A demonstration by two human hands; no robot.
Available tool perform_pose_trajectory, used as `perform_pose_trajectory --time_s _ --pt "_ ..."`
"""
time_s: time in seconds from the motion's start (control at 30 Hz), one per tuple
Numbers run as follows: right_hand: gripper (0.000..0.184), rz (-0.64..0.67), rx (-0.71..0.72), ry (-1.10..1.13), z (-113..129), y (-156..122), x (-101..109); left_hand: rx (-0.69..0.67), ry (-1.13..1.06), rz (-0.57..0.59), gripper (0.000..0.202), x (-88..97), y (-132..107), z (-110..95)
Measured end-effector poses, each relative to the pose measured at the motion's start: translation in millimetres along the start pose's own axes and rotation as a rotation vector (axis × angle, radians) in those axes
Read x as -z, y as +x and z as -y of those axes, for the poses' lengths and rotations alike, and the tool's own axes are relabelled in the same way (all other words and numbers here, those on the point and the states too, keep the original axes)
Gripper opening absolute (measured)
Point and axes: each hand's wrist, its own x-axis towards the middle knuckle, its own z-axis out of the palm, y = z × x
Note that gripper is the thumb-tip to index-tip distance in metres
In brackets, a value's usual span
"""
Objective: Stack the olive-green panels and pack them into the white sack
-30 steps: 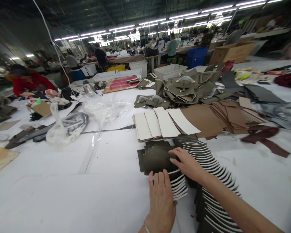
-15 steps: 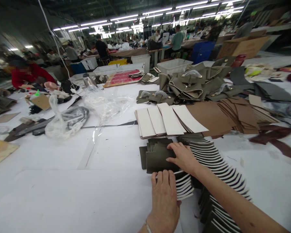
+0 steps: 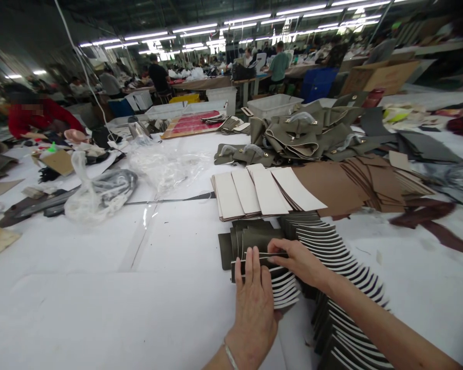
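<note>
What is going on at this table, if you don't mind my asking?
A person is handling dark olive pieces at a white-covered table. The right hand appears to pinch the edge of one piece, while the left hand rests its fingers on the same small stack. A longer fanned row of similar pieces runs along to the right, and white pieces lie just beyond.

**Pieces Ringing the Short Stack**

From my remote seat I'm setting the clock on the short stack (image 3: 259, 237). The long fanned row (image 3: 341, 259) is curving from two to four. Strips (image 3: 267, 191) are lying at twelve, panels (image 3: 327, 185) between one and two, bags (image 3: 301, 136) behind them at one. A plastic bag (image 3: 92, 198) is sitting at ten, a board (image 3: 189, 124) at eleven. The table (image 3: 116, 308) is carrying everything.
</note>
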Motion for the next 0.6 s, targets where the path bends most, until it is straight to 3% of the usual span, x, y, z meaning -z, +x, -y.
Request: perform_pose_trajectory --time_s 0.2,0.33,0.47,0.6 --pt "0.020 0.033 0.026 0.060 -7 -2 0 0.006 -0.035 0.053 0.086 0.6 0 0" --pt "0.019 -0.088 0.006 -0.070 -14 12 -1 0.007 -0.080 0.050 0.107 -1.2 -1 -1" --pt "0.040 -0.133 -0.061 -0.217 -22 33 -9 0.030 -0.098 0.091 0.119 -1.7 -1 -1" --pt "0.032 -0.090 -0.081 -0.257 -24 42 -16 0.026 -0.107 0.083 0.114 -4.6 -2 0"
